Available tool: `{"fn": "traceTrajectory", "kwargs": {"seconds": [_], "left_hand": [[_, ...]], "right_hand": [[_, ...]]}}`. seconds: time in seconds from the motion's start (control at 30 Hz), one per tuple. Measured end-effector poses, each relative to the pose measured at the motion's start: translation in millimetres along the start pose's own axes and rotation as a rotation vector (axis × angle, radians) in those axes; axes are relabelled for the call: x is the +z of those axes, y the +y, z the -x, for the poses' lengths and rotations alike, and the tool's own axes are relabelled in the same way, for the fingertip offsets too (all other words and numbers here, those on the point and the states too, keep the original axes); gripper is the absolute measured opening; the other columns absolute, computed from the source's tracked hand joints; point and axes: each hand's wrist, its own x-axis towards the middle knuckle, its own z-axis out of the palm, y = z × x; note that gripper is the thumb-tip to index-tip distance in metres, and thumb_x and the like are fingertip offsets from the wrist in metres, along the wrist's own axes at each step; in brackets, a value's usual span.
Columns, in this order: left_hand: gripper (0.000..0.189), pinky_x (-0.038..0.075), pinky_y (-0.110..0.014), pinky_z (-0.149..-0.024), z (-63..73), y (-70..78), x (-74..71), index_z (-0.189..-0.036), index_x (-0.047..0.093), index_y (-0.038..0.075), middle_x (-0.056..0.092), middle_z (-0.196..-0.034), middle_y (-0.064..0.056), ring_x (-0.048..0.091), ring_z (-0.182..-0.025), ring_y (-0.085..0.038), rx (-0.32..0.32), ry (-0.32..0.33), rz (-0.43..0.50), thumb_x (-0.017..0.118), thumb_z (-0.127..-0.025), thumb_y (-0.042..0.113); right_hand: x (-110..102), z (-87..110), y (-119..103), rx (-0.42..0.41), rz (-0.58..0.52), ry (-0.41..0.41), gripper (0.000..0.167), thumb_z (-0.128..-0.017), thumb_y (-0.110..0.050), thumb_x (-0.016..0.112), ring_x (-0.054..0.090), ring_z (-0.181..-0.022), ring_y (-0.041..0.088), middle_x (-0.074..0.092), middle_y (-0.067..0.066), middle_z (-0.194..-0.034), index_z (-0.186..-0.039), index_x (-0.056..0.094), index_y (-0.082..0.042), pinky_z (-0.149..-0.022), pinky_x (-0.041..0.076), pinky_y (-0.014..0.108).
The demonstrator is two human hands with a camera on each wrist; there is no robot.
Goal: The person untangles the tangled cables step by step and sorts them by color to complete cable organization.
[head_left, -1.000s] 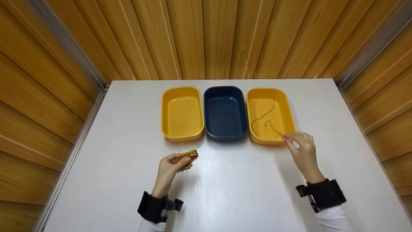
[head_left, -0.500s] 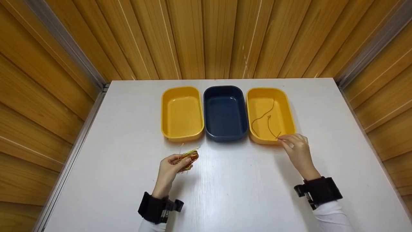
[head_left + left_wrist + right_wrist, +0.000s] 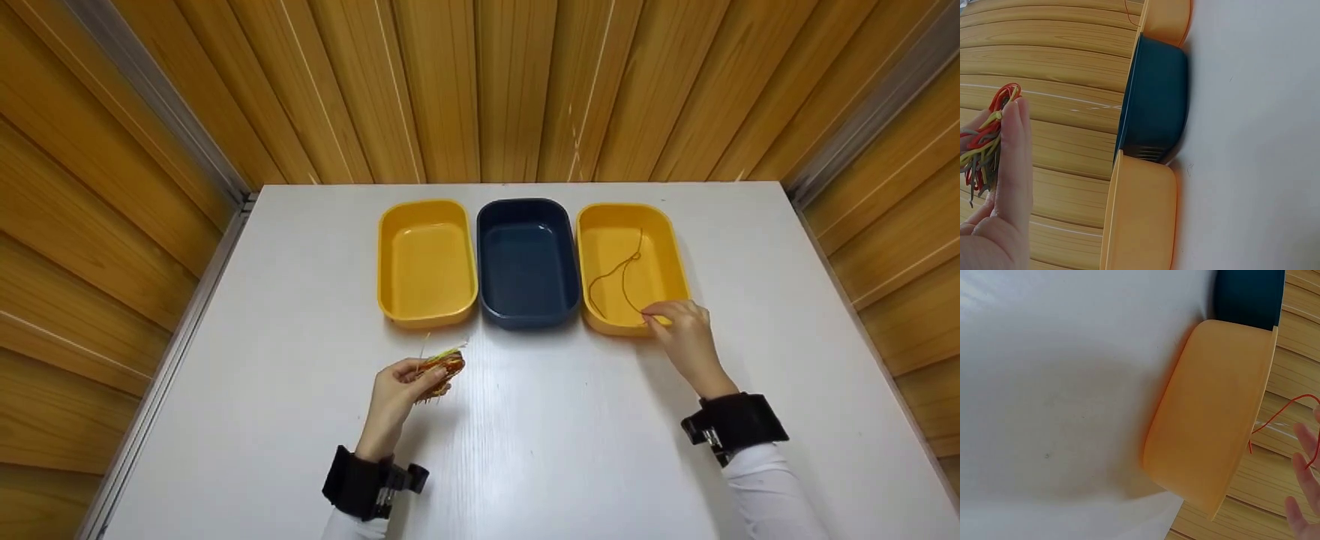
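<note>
My left hand (image 3: pixel 394 394) holds a tangled bundle of strings (image 3: pixel 444 367) low over the table, in front of the left bin. In the left wrist view the bundle (image 3: pixel 985 143) shows red, yellow and grey strands between thumb and fingers. Over the near right corner of the right yellow bin (image 3: pixel 611 328), my right hand (image 3: pixel 686 334) pinches one thin string (image 3: pixel 625 285) between thumb and fingertips. That string, red (image 3: pixel 1292 402) in the right wrist view, droops into the bin. Another string (image 3: pixel 596 283) lies curved on the bin floor and overlaps its far end.
A dark blue bin (image 3: pixel 529 322) stands in the middle of the row, with a left yellow bin (image 3: pixel 427 321) beside it. All three stand toward the back of the white table (image 3: pixel 525 450). Wood-panelled walls (image 3: pixel 510 90) rise behind and at both sides.
My right hand has moved a little left and forward, carrying the pinched string deeper over the right bin, its loose end now at the other string. The left hand stays nearly still.
</note>
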Motion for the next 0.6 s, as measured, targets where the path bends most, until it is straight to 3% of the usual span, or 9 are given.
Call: {"fn": "traceTrajectory", "kwargs": {"seconds": [0.6], "left_hand": [[0.027, 0.062, -0.019, -0.07, 2.8, -0.4, -2.2, -0.11, 0.065, -0.015, 0.076, -0.084, -0.001, 0.072, -0.071, -0.006, -0.01, 0.007, -0.011, 0.07, -0.089, 0.002]], "right_hand": [[11, -14.8, 8, 0.099, -0.023, -0.1, 0.007, -0.086, 0.011, 0.07, 0.062, -0.1, 0.05, 0.073, 0.032, -0.1, -0.092, 0.072, 0.012, -0.091, 0.04, 0.059]]}}
